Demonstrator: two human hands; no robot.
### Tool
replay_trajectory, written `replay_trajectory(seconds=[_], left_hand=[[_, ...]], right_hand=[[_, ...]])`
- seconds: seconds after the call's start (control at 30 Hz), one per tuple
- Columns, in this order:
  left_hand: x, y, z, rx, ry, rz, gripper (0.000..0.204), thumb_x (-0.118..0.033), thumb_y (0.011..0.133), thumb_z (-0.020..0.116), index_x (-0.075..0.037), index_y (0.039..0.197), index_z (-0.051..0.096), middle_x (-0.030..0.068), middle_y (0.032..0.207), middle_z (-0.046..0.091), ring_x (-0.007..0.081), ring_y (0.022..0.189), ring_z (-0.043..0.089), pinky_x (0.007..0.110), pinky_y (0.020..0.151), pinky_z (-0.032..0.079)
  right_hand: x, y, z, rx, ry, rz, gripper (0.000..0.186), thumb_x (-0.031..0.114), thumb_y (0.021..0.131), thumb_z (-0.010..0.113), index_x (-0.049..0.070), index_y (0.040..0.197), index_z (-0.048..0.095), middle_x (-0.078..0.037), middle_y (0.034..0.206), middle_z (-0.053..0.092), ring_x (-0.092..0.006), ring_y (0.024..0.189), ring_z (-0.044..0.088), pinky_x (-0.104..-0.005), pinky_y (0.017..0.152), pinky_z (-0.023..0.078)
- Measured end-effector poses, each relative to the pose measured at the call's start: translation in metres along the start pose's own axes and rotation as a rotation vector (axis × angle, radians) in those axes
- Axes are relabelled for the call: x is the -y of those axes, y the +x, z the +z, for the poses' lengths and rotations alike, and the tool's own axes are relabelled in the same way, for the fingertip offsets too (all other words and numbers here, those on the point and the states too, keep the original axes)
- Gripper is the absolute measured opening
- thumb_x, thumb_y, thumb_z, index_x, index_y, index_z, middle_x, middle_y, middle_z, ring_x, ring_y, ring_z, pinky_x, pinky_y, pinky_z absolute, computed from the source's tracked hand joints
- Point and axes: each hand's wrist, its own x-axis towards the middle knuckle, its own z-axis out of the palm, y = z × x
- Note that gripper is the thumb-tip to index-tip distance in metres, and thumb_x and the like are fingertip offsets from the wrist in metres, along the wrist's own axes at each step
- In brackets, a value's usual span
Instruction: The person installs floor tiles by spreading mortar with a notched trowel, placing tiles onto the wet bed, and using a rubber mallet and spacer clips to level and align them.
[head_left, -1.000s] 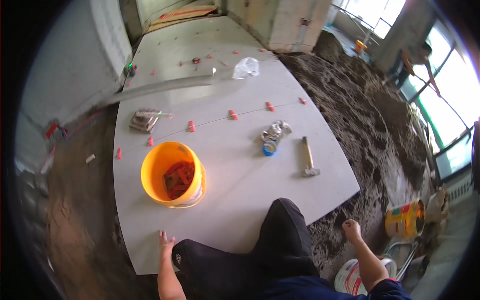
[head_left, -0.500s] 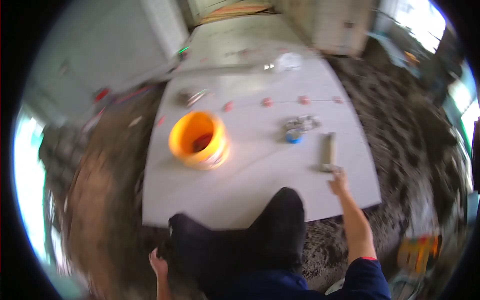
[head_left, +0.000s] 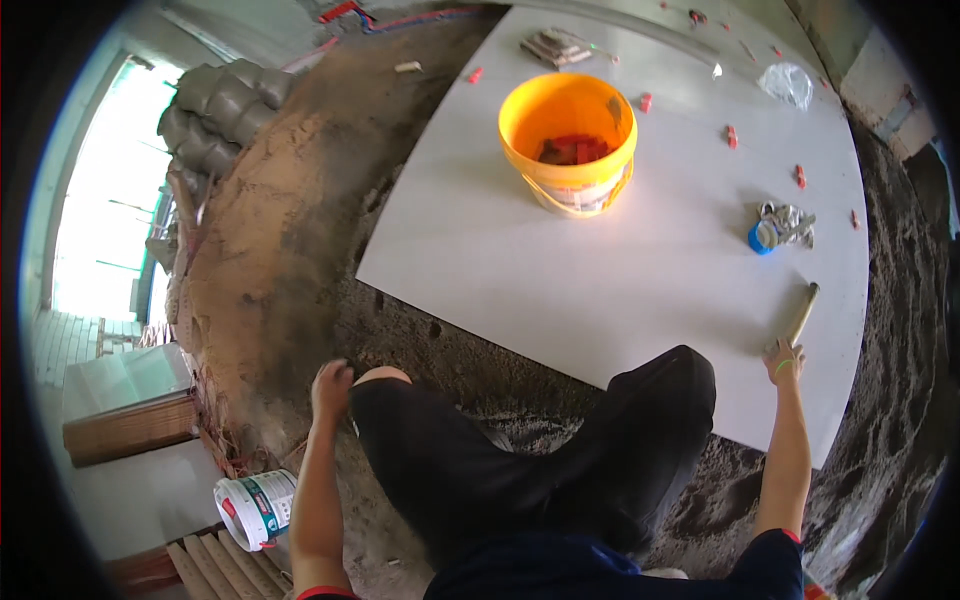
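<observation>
Beside my left knee is my left hand (head_left: pixel 332 388), raised off the ground with its fingers curled. Anything inside its grip is hidden. My right hand (head_left: pixel 784 360) is low over the right part of a large pale grey slab (head_left: pixel 560 290). Its fingers close around the near end of a light, stick-shaped tool (head_left: pixel 806 312) with a dark far tip; the tool's near end is covered by the hand. Just beyond it are a small blue cup (head_left: pixel 762 238) and a crumpled silvery bundle (head_left: pixel 792 226).
An orange bucket (head_left: pixel 590 190) with reddish pieces inside stands on the slab. Several small red clips (head_left: pixel 732 136), a clear plastic bag (head_left: pixel 786 86) and a grey stack (head_left: pixel 556 46) lie farther back. A white pail (head_left: pixel 262 502) is at the lower left; rough mortar (head_left: pixel 440 330) borders the slab.
My view has swung left, so the slab and bucket appear farther right and the white pail has come into sight. My left hand has risen beside the knee. My right hand remains at the tool.
</observation>
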Motion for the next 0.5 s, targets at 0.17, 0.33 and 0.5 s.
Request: replay_trajectory(seconds=[0.17,0.33,0.5], left_hand=[[-0.079,0.074,0.106,0.171,0.032,0.505,0.056,-0.037,0.094,0.064,0.001,0.134,0.053,0.0229,0.139,0.053,0.0408,0.126,0.051,0.046,0.105,0.043],[-0.171,0.103,0.205,0.270,0.084,0.963,0.083,-0.058,0.098,0.049,0.003,0.151,0.029,0.0257,0.158,0.025,0.0411,0.148,0.023,0.051,0.120,0.023],[-0.247,0.022,0.278,0.406,-0.119,1.256,0.101,-0.078,0.091,0.026,-0.004,0.158,0.008,0.0210,0.164,0.006,0.0361,0.152,0.006,0.049,0.124,0.010]], right_hand=[[0.022,-0.033,0.062,-0.242,0.140,-0.128,0.066,0.037,0.081,0.074,0.026,0.140,0.048,-0.021,0.128,0.048,-0.0447,0.115,0.045,-0.0506,0.101,0.042],[0.012,-0.037,0.061,-0.235,0.121,-0.019,0.064,0.041,0.084,0.072,0.023,0.141,0.046,-0.024,0.127,0.049,-0.0469,0.117,0.047,-0.0521,0.099,0.042],[0.014,-0.034,0.050,-0.178,0.141,0.009,0.067,0.047,0.086,0.071,0.022,0.141,0.042,-0.029,0.124,0.051,-0.0499,0.116,0.050,-0.0524,0.100,0.043]])
